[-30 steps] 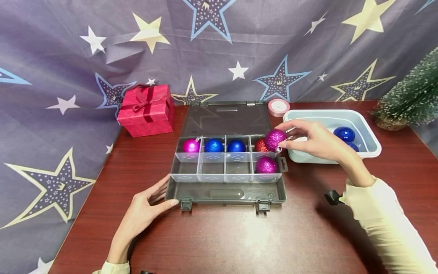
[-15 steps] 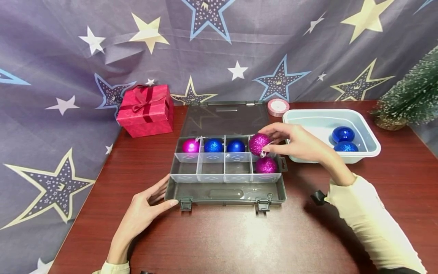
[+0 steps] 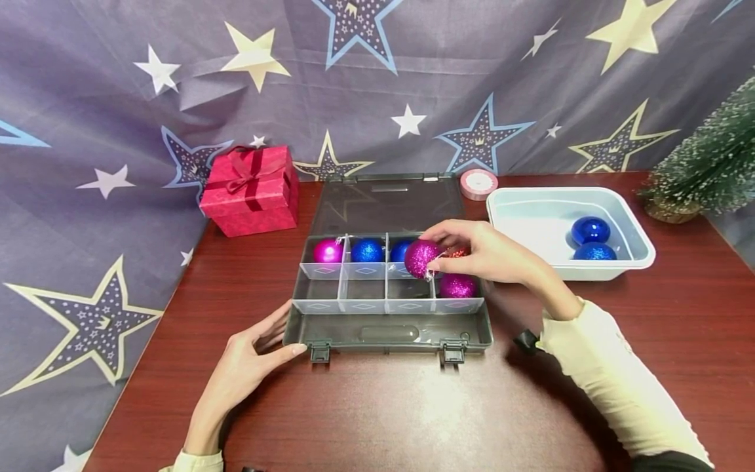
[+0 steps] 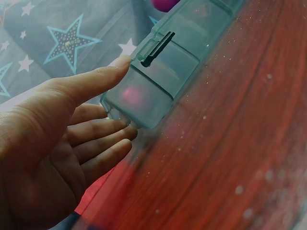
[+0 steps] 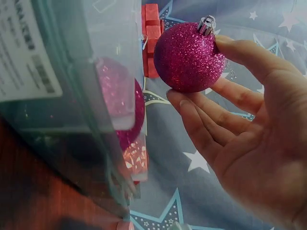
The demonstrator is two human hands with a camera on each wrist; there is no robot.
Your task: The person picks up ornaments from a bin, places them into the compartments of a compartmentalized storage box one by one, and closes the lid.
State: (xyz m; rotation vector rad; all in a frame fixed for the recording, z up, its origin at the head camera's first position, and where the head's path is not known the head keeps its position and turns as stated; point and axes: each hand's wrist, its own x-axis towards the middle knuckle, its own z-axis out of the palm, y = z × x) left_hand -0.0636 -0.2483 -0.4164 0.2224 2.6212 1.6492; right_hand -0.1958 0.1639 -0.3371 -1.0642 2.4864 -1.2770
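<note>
One ball (image 3: 421, 259) pinched in my right hand (image 3: 485, 250); box (image 3: 336, 328) below, stretching leftward; my spread left hand (image 3: 248, 360) touches it.

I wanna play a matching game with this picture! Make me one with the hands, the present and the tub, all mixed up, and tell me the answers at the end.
Things:
1. gift box
2. tub
3. left hand
4. right hand

Clues:
A. has two blue balls inside
B. holds a glittery magenta ball
C. is red, with a bow on top
D. touches a corner of the divided case

Right pairs: 1-C, 2-A, 3-D, 4-B
</note>
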